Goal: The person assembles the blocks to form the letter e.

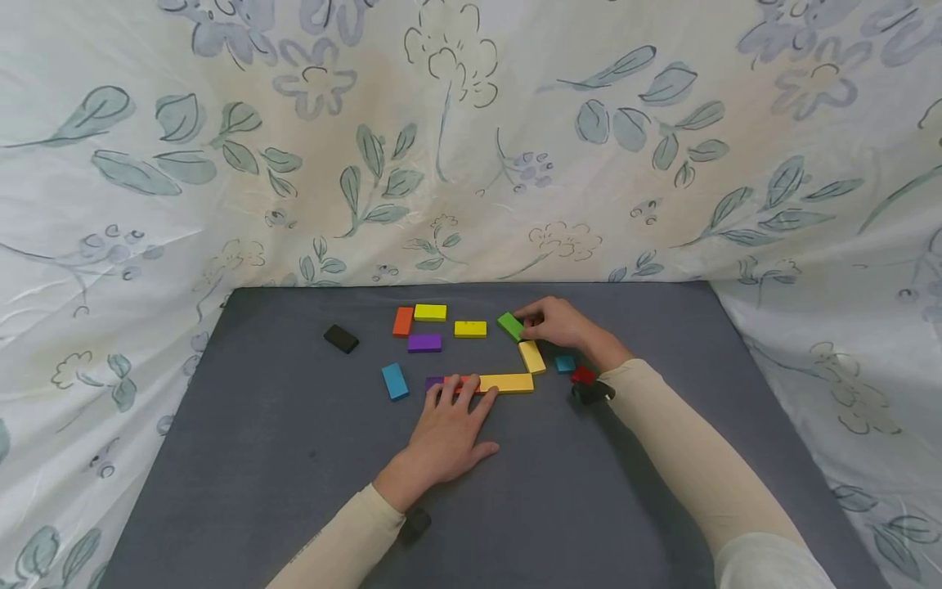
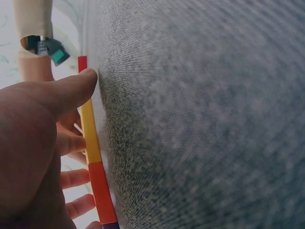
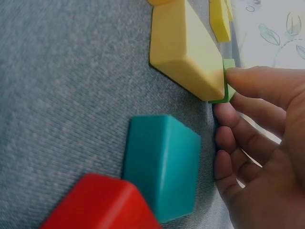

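My right hand (image 1: 561, 324) pinches a green block (image 1: 509, 325) between thumb and fingers, low on the table's far right. Just in front of it, a pale yellow block (image 1: 532, 357) slants down to the right end of a straight row. That row has a yellow-orange block (image 1: 508, 384), a red block (image 2: 102, 191) and a purple block (image 1: 433, 382), end to end. Spread fingers of my left hand (image 1: 447, 438) rest along the row, partly covering the red and purple pieces. Under the right wrist lie a teal block (image 3: 162, 167) and another red block (image 3: 102, 205).
Behind the row sit a red block (image 1: 402, 321), two yellow blocks (image 1: 430, 312) (image 1: 470, 329) and a purple block (image 1: 424, 343). A blue block (image 1: 395, 381) and a black block (image 1: 341, 339) lie leftward. Flowered cloth (image 1: 471, 204) hangs at the grey table's (image 1: 257, 458) back edge.
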Action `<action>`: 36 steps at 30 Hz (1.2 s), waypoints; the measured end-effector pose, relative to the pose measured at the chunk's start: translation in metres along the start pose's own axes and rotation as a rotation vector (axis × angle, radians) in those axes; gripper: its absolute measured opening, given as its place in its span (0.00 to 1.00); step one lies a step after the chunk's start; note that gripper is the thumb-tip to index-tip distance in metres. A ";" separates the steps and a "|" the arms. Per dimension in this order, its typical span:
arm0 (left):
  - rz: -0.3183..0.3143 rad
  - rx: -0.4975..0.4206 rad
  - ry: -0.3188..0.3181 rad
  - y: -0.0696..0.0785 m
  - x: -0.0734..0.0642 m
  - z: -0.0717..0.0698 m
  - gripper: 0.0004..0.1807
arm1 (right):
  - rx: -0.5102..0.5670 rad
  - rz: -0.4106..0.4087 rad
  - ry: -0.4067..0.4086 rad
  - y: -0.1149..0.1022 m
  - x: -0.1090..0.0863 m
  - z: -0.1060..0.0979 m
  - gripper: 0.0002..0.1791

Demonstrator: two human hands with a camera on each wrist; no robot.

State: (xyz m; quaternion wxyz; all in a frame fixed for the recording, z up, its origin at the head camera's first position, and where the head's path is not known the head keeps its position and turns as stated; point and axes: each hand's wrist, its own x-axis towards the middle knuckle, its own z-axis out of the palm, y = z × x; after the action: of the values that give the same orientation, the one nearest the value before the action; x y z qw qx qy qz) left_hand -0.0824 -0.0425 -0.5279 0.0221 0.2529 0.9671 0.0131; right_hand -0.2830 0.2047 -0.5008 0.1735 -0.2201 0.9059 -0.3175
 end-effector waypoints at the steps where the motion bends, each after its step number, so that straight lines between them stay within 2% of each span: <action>1: 0.000 -0.001 -0.001 0.000 0.000 0.000 0.47 | -0.003 -0.001 0.000 0.000 0.000 0.000 0.26; 21: 0.009 -0.024 0.016 -0.001 0.000 0.002 0.47 | -0.006 -0.030 -0.005 0.002 0.001 0.000 0.25; 36: -0.001 -0.005 -0.005 0.000 0.001 0.001 0.47 | 0.003 -0.021 -0.005 0.003 0.002 0.001 0.25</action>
State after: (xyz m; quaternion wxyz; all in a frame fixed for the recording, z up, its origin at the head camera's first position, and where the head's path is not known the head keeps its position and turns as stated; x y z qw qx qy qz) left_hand -0.0831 -0.0420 -0.5286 0.0255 0.2527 0.9671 0.0150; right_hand -0.2850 0.2058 -0.5038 0.1728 -0.2303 0.9026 -0.3201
